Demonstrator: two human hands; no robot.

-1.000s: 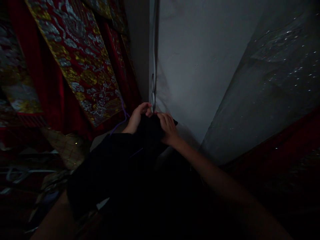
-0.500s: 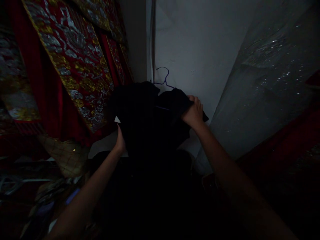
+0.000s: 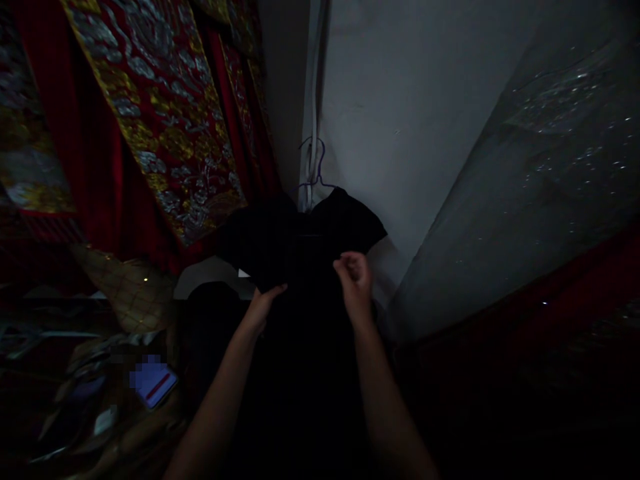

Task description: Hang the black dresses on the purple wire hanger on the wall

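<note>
1. Shirt on hanger, before wall; hook's seating unclear.
2. Left hand pinching shirt's edge: a hard tug could unhook hanger.
3. Right hand curled at cloth, grip untellable; lopsided pull could slip a shoulder off.

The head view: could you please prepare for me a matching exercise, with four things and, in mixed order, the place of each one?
1. Thin purple hanger
2. Black short-sleeved garment
3. Rectangular lit screen
4. Red cloth with gold and silver embroidery

A. Lower left of the picture
B. Hanging, with the left hand at its edge
C. Upper left of the picture
D. Just above the neckline

Right pairs: 1-D, 2-B, 3-A, 4-C.
</note>
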